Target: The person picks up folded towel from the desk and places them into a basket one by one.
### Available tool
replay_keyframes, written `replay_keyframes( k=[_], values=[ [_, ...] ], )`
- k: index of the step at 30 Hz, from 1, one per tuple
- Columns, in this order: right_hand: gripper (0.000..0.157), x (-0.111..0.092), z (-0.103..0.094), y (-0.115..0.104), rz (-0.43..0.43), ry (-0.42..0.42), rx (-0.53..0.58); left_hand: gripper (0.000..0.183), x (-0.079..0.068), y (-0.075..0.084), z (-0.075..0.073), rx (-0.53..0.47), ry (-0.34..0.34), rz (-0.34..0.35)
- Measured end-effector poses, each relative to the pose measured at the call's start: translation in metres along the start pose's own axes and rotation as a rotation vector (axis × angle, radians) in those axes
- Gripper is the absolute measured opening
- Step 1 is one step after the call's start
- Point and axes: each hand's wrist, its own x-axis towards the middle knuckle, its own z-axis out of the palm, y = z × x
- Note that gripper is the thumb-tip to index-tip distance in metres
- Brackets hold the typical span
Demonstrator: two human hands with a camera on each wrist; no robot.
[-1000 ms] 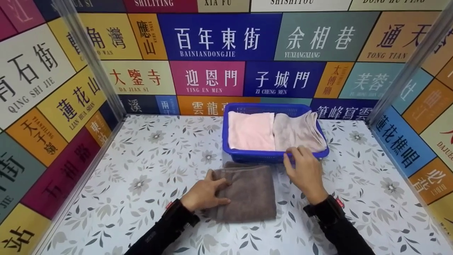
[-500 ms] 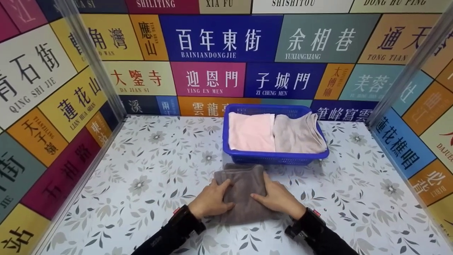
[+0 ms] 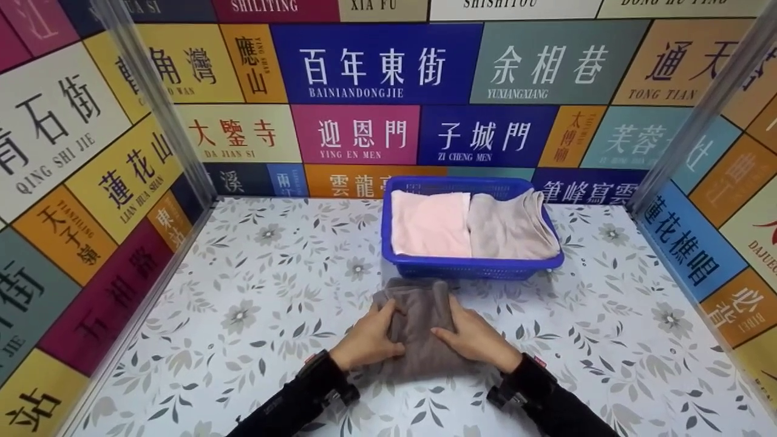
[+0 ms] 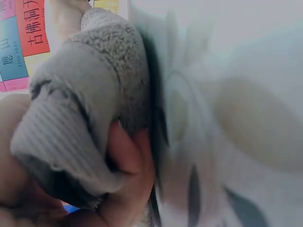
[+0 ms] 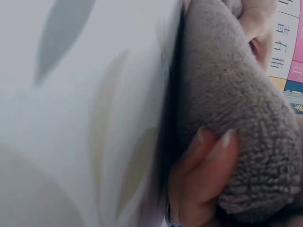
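Observation:
A folded grey-brown towel (image 3: 422, 340) lies on the patterned tabletop in front of the basket. Its left side is gripped by my left hand (image 3: 370, 340), thumb on top and fingers curled under the fold, as the left wrist view shows on the layered towel (image 4: 90, 90). On the opposite side my right hand (image 3: 479, 340) grips the edge, and in the right wrist view its fingertips (image 5: 213, 161) curl against the thick terry fold. The towel's middle bulges slightly between the hands.
Just beyond the towel stands a blue plastic basket (image 3: 473, 267). Inside it lie a folded pink towel (image 3: 431, 224) on the left and a folded pale grey-beige towel (image 3: 510, 227) on the right. Printed panels (image 3: 376, 67) enclose the table's back and sides.
My right hand has come from the basket's front rim to the grey-brown towel's right side and taken hold. The towel's sides are drawn inward, making it narrower. The basket has stayed put.

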Motion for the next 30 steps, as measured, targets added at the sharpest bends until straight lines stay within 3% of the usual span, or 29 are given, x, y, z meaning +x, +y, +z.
replay_keyframes(
  k=[6,12,20,25,30],
  values=[
    [0.082,-0.003,-0.016,-0.013,-0.006,0.018,-0.038,0.064,-0.004,0.012,-0.011,-0.005,0.001,0.071],
    [0.08,-0.014,-0.041,-0.033,-0.063,0.064,-0.056,0.064,-0.016,0.035,-0.027,-0.006,0.027,0.149],
    [0.083,-0.023,-0.064,-0.049,-0.163,0.226,-0.08,0.063,-0.027,0.064,-0.042,0.047,0.168,0.234],
    [0.083,-0.017,-0.076,-0.045,-0.193,0.31,-0.07,0.063,-0.016,0.071,-0.044,0.065,0.249,0.304],
    [0.085,0.0,-0.103,-0.027,-0.179,0.351,-0.032,0.059,0.02,0.082,-0.04,0.116,0.319,0.374]
  ],
)
